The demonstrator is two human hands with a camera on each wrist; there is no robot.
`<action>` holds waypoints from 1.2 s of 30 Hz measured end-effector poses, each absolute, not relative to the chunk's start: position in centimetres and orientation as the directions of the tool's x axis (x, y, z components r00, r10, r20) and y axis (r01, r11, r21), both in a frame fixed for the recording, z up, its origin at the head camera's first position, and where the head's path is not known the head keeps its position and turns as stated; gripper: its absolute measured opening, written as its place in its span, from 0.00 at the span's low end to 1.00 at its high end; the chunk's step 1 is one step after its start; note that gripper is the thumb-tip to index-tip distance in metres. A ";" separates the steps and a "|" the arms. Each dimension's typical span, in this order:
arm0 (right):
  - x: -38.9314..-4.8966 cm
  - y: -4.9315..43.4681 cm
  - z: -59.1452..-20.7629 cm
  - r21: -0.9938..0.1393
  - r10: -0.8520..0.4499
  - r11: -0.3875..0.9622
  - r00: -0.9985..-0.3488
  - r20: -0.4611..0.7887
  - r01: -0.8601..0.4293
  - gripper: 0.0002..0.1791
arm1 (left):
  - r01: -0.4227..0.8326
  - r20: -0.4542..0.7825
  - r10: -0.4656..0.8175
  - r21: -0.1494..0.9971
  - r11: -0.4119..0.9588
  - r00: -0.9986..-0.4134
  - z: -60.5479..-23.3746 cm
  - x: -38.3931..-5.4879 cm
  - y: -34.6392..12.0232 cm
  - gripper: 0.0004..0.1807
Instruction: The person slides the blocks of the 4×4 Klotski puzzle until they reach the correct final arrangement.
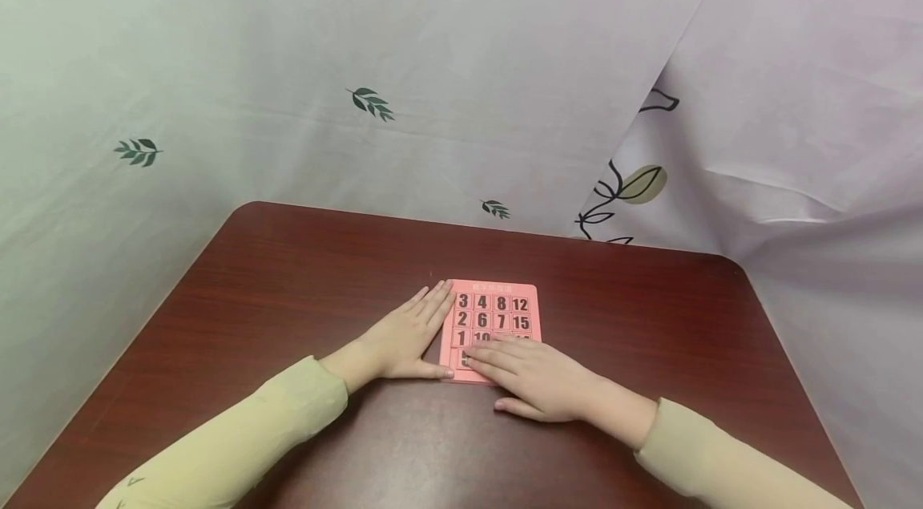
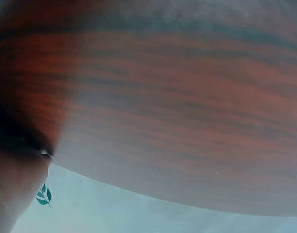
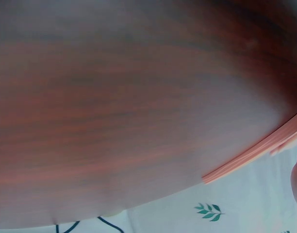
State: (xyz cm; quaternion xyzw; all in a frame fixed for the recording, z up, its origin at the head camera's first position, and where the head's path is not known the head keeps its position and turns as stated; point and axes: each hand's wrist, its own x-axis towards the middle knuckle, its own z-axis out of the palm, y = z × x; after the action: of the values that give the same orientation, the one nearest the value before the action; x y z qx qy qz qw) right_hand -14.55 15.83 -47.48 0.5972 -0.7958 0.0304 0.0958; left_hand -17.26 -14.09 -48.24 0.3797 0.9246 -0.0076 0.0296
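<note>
A pink number slide puzzle [image 1: 493, 288] lies flat on the table, its tiles bearing black numerals. The top row reads 3, 4, 8, 12 and the second row 2, 6, 7, 15. My left hand [image 1: 409, 337] rests along the puzzle's left edge, fingers straight and thumb at the lower left corner. Across the lower rows lies my right hand [image 1: 537, 379], its fingers extended over the tiles and hiding several of them. In the right wrist view the puzzle's side edge [image 3: 255, 154] shows; the left wrist view holds only part of the left hand [image 2: 17, 187].
The dark red-brown wooden table [image 1: 288, 276] has rounded far corners. Behind it hangs a pale curtain [image 1: 433, 52] with leaf prints, meeting a second draped cloth [image 1: 808, 132] at the right.
</note>
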 end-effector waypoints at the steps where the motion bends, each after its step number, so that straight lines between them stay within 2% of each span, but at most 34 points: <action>1: -14.6 15.6 -47.5 0.065 -0.946 0.280 -0.263 0.190 -0.958 0.38 | 0.702 -0.063 0.701 0.009 0.712 -0.710 -48.2 -17.3 -14.1 0.66; 13: -14.8 15.2 -47.3 0.089 -0.954 0.262 -0.244 0.172 -0.961 0.37 | 0.710 -0.041 0.710 0.008 0.704 -0.703 -48.3 -17.2 -14.1 0.66; 27: -13.7 19.8 -47.7 0.089 -0.934 0.315 -0.292 0.204 -0.945 0.36 | 0.697 -0.052 0.697 0.019 0.716 -0.715 -48.4 -17.2 -13.9 0.67; 36: -13.5 19.9 -47.9 0.092 -0.929 0.322 -0.296 0.222 -0.942 0.36 | 0.705 -0.028 0.705 0.018 0.709 -0.709 -48.4 -17.2 -14.1 0.67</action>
State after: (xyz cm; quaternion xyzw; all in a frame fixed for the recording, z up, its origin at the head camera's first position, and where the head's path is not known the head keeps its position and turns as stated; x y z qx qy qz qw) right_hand -13.50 19.93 -47.94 0.5816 -0.8045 0.0280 0.1176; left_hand -17.24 -14.08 -48.37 0.3814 0.9243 0.0029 0.0161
